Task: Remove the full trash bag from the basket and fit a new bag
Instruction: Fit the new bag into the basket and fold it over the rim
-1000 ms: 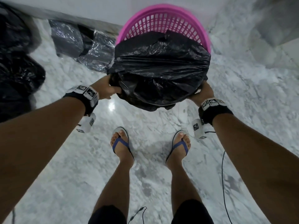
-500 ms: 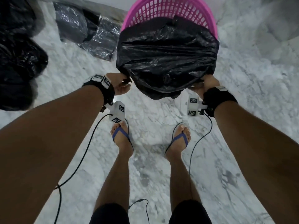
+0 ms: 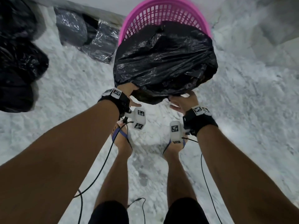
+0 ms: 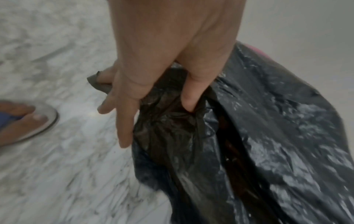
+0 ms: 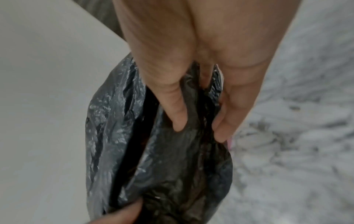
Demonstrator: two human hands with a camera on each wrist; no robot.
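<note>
A full black trash bag [image 3: 165, 62] bulges out of the pink slatted basket [image 3: 166, 15] at the top centre of the head view. My left hand [image 3: 131, 96] grips the bag's near rim on the left. In the left wrist view its thumb and fingers [image 4: 162, 106] pinch crumpled plastic of the bag [image 4: 268, 136]. My right hand [image 3: 179, 99] grips the near rim on the right, and its thumb and fingers [image 5: 199, 124] pinch a fold of the bag [image 5: 153, 159]. The bag's mouth lies gathered between the two hands. What is inside the bag is hidden.
More black bags [image 3: 17, 65] lie on the marble floor [image 3: 250, 110] at the far left. Greyish plastic bags [image 3: 90, 38] lie against the wall, left of the basket. My feet in blue sandals [image 3: 119, 136] stand just below the hands. Cables hang from both wrists.
Both hands have come closer together along the bag's near rim, bunching its mouth. The bag sits higher and nearer to me than before.
</note>
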